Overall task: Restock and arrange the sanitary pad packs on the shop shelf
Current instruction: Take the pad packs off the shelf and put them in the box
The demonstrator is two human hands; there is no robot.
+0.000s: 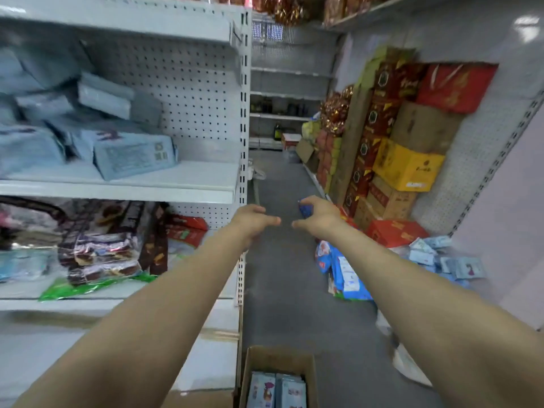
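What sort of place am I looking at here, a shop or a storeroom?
Most likely a small shop's aisle. White pegboard shelves hold pale blue packs, printed cartons are stacked along the right wall, and an open box of more packs sits on the floor.

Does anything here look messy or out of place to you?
Yes: small pale packs lie scattered on the floor by the right-hand wall, and bright blue bags lean in a heap in the aisle. The pad packs on the upper shelf are piled crookedly, not in rows.
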